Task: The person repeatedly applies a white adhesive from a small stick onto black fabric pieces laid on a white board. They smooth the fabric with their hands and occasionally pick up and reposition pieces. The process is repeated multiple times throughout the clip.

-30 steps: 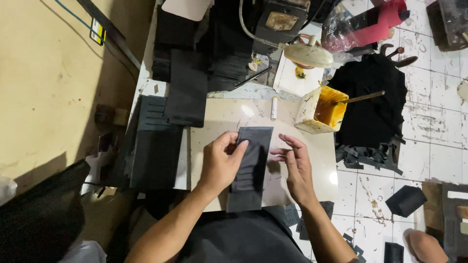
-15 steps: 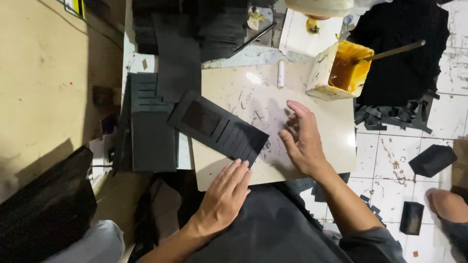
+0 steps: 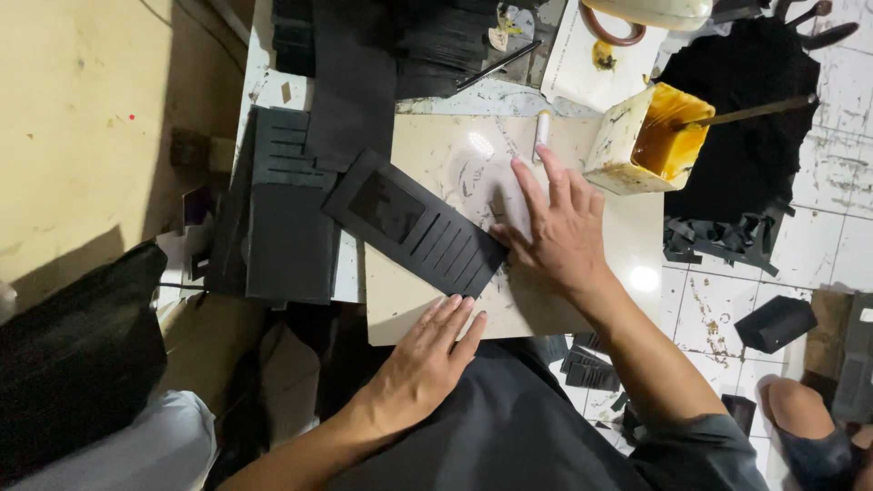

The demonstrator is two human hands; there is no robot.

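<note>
White tiled floor littered with black offcuts surrounds a low pale work surface (image 3: 546,314) stained with dried glue. Nearest, the left hand (image 3: 427,359) lies flat, fingers straight and together, holding nothing, its fingertips at the surface's near edge. Just beyond it lies a flat black rectangular leather panel with a window and card slots (image 3: 414,223), set aslant across the surface's left edge. The right hand (image 3: 555,232) is spread open, palm down on the surface, empty, its thumb touching the panel's right end. Farther off stand a white marker pen (image 3: 541,134) and a square cream tub of yellow glue (image 3: 647,138) with a stick in it.
</note>
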